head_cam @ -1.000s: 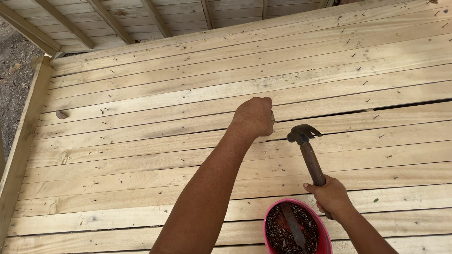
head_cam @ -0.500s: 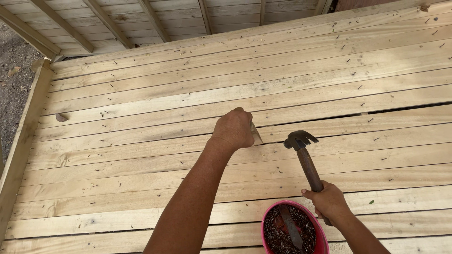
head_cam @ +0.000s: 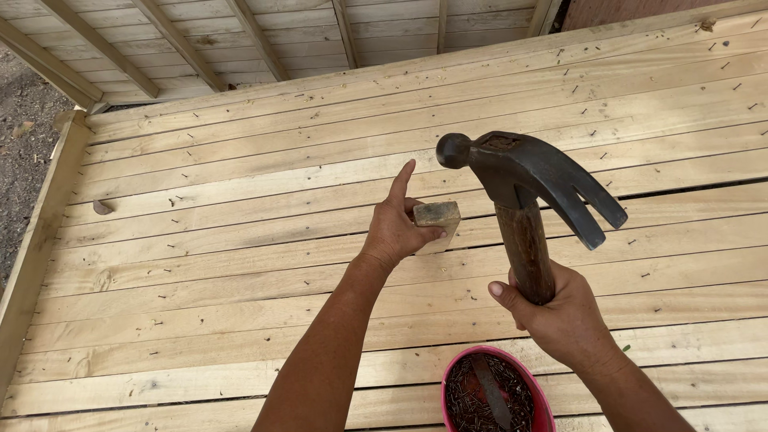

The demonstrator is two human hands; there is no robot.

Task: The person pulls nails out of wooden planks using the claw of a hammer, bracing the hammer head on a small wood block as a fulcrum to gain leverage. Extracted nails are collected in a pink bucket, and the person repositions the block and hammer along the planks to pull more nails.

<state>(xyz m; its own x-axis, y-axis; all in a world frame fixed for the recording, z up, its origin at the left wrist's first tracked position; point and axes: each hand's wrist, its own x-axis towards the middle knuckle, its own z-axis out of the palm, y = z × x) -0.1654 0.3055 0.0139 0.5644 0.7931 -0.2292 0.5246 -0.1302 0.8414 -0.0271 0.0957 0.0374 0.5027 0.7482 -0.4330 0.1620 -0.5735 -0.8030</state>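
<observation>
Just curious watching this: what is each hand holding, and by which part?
The right hand holds a claw hammer by the lower end of its wooden handle. The left hand pinches a small wooden block at its side.

1. Left arm: bare forearm stretched forward and up from the bottom edge of the view, wrist straight.
2. Left hand [head_cam: 398, 228]: seen from the back, index finger pointing straight out, thumb and remaining fingers pinched shut.
3. Right arm: forearm enters from the lower right corner, wrist bent upward.
4. Right hand [head_cam: 562, 314]: raised, closed in a full fist, thumb wrapped across on the left.
</observation>
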